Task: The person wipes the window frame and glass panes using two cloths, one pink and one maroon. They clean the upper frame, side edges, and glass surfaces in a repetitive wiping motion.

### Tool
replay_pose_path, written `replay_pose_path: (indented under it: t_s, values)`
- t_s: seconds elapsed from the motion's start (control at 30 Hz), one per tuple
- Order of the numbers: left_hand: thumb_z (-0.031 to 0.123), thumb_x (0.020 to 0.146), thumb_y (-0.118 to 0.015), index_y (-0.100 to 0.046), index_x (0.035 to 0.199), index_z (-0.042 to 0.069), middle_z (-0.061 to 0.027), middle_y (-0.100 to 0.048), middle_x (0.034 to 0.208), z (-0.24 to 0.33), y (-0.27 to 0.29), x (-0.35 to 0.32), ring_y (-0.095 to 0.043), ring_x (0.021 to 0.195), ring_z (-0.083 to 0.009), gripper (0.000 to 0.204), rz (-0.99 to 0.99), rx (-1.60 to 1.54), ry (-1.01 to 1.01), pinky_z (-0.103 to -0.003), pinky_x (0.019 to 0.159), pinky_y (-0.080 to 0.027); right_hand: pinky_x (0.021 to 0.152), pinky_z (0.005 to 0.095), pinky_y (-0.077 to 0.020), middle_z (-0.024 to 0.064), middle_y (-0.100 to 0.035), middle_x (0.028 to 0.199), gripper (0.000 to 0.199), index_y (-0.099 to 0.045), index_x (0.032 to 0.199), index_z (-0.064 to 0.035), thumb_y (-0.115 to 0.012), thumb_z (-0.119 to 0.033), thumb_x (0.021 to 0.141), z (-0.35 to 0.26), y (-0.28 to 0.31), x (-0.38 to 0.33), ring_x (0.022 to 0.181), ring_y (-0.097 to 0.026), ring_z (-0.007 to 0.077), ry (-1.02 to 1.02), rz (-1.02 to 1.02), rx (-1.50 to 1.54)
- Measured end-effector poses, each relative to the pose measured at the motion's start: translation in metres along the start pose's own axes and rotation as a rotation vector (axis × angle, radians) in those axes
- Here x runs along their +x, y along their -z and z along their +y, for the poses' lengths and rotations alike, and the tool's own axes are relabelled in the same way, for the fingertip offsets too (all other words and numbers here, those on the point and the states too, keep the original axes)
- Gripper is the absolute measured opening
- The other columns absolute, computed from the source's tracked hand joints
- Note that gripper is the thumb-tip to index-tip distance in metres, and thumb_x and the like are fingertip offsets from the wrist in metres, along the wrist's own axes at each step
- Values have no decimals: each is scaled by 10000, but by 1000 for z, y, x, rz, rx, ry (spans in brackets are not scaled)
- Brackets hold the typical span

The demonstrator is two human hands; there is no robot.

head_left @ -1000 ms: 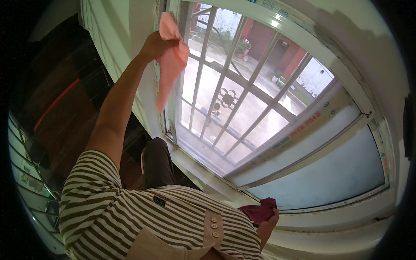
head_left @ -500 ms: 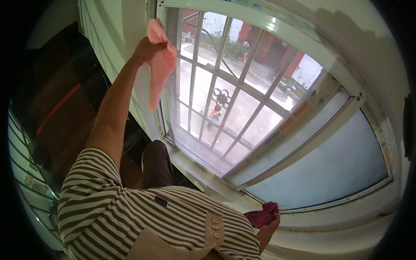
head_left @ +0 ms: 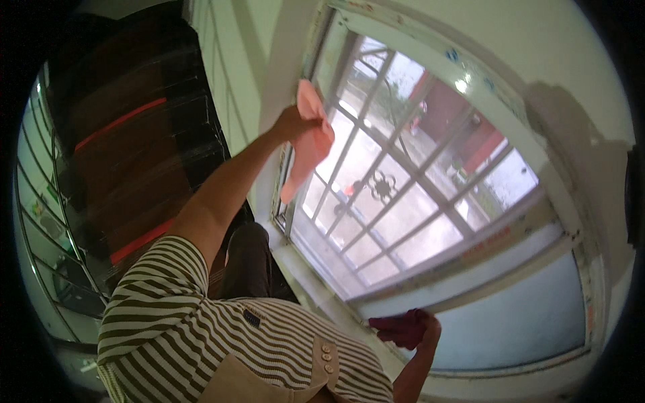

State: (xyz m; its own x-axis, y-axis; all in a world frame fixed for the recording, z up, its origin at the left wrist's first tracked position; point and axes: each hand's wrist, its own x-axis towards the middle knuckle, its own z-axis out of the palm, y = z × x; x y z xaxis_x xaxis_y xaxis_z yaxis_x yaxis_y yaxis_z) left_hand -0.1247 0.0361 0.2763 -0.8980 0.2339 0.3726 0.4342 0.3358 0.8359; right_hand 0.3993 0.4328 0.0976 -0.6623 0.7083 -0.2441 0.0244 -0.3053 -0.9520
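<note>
A person in a striped shirt (head_left: 168,322) holds two cloths, one in each hand, at a barred window (head_left: 437,60). At the window's left edge, the left hand (head_left: 294,126) pinches a pink cloth (head_left: 310,151) between thumb and fingers; its long axis runs nearly upright, the narrow tail pointing down toward the window's lower-left corner. Whether it touches the glass cannot be told. By the window's lower edge, the right hand (head_left: 430,330) grips a bunched maroon cloth (head_left: 400,329), which stretches sideways, its loose end pointing left, in front of a single frosted pane (head_left: 517,316). One flower-shaped ornament (head_left: 381,186) sits among the window's bars. Left of the window, two red strips (head_left: 121,124) cross dark steps (head_left: 141,174).
</note>
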Motion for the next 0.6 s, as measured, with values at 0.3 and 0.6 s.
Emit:
replay_pose_path:
  t_s: [0.3, 0.6]
  values:
    - [421, 746, -761, -649, 1000, 4, -164, -688, 930, 17, 10, -13, -669, 873, -280, 501, -1, -5, -46, -367, 750, -512, 646, 394, -572, 172, -651, 879, 258, -607, 937, 89, -620, 8, 692, -19, -37, -26, 710, -651, 289, 172, 162, -47]
    - [417, 767, -721, -663, 994, 12, -187, -685, 949, -3, 19, 9, -658, 910, -333, 468, 70, 2, -143, -397, 781, -513, 756, 349, -520, 126, -666, 916, 273, -631, 930, 67, -622, -33, 675, -8, -68, -9, 808, -626, 224, 314, 257, -448]
